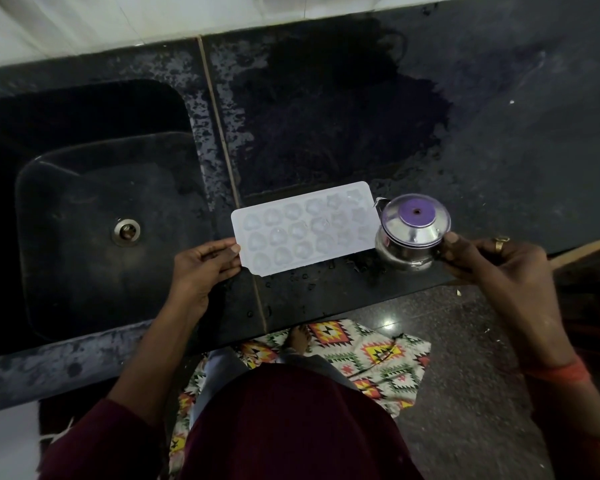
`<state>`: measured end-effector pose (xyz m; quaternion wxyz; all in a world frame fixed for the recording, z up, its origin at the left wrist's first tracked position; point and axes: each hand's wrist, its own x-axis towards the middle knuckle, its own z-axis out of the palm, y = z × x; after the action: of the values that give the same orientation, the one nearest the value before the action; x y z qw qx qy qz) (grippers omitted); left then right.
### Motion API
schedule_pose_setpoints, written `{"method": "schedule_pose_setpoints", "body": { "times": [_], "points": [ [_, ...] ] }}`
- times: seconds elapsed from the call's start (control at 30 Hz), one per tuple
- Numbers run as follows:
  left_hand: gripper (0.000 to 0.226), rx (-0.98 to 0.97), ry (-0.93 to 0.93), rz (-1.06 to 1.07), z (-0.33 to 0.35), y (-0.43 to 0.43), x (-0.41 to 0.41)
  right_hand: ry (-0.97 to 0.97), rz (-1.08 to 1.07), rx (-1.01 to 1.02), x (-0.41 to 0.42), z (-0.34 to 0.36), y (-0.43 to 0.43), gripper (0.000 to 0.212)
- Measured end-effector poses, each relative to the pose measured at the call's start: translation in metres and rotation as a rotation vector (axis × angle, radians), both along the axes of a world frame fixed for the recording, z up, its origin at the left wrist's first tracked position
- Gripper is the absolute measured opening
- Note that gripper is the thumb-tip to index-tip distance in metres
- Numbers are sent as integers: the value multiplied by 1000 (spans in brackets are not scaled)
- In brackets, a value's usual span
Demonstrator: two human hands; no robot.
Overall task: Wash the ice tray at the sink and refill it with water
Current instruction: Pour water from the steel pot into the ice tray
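The ice tray [303, 227] lies flat on the wet tabletop [499, 140], long axis left to right, just right of the sink [84, 237]. The left hand [201, 268] pinches its left end; the right hand [492, 258] fingers grip a steel jug [411, 233] touching its right end.

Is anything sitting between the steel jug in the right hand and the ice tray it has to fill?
Nothing visible does. The steel jug, held by the right hand, sits right at the tray's right end on the counter. The left hand grips the tray's opposite end.
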<state>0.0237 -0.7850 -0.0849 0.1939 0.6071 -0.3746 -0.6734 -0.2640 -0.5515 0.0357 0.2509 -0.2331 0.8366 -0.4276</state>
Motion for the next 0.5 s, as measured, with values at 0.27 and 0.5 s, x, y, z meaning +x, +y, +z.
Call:
{"method": "schedule_pose_setpoints", "body": {
  "times": [0.27,0.5],
  "points": [
    [10,6,1,14,0,1,0,-11,5,-16,-2,-4,1,30],
    [12,-2,5,-3,-4,0,2,-75,1,-74,0,-4,3,25]
  ]
}}
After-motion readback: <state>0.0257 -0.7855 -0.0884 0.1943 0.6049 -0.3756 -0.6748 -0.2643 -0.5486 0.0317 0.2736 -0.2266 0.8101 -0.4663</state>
